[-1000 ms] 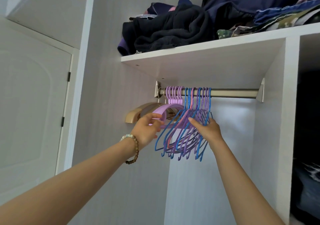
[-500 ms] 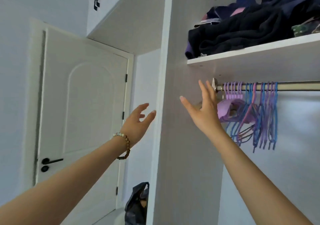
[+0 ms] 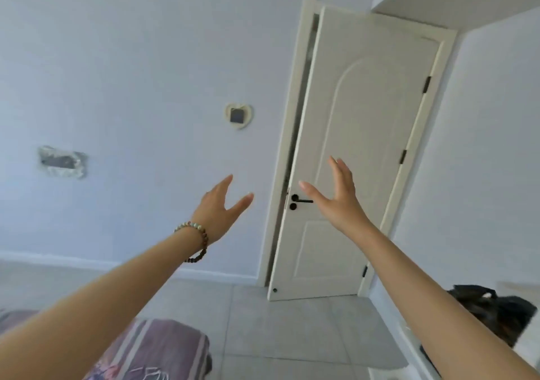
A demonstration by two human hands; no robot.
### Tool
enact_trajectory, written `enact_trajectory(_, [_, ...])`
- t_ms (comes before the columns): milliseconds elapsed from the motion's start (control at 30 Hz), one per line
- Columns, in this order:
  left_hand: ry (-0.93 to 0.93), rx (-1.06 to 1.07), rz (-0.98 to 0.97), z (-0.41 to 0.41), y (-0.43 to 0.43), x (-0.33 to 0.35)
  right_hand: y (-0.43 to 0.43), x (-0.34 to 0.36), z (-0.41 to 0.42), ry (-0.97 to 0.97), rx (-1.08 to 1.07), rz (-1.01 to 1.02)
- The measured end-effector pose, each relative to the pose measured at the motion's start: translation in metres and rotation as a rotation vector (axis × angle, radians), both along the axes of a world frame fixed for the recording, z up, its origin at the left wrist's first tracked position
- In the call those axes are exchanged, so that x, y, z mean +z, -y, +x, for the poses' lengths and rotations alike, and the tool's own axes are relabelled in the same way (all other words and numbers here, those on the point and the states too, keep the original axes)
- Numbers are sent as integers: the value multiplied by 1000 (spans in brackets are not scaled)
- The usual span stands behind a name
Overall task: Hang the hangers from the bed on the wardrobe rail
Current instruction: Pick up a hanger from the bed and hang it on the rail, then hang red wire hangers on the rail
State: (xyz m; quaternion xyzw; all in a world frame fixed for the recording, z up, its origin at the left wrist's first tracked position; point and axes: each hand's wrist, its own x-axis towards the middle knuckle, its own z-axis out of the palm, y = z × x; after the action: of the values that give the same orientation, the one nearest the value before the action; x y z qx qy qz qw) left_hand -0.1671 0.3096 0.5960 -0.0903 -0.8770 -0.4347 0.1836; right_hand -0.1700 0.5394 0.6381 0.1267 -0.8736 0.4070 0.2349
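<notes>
Both my hands are raised in the air with nothing in them. My left hand (image 3: pixel 217 208), with a bead bracelet on the wrist, has its fingers straight and spread. My right hand (image 3: pixel 336 197) is likewise held up with straight fingers, in front of the white door (image 3: pixel 365 151). A corner of the bed (image 3: pixel 163 347), under a purple striped cover, shows at the bottom left. No hangers, wardrobe rail or wardrobe inside are in view.
The door stands slightly ajar, with a black handle (image 3: pixel 301 201). A dark bag (image 3: pixel 496 312) lies on the floor at the lower right by the wall. Grey tiled floor (image 3: pixel 292 327) spreads between bed and door. A heart-shaped frame (image 3: pixel 238 115) hangs on the wall.
My view has swung left from the wardrobe rail to the door and bed. Both hands let go of the hung hangers and now hover with nothing in them.
</notes>
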Motion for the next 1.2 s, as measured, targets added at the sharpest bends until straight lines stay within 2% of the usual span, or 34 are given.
enact_trajectory(233, [244,385,-7,29,167,-119,166,-110,-52,234,270,34])
enact_trajectory(533, [596,760,113,75,281,-302,326,-293,-86,504,557,143])
enact_trajectory(767, [857,951,291,104,299,-448,382,-458,-86,763,684,299])
enact_trajectory(900, [979,1001,413,117,293,-518,386,-546,-80,930,665,334])
enact_trajectory(1200, [1067,974,734,103,261,-623,384,-682,-77,1214,548,292])
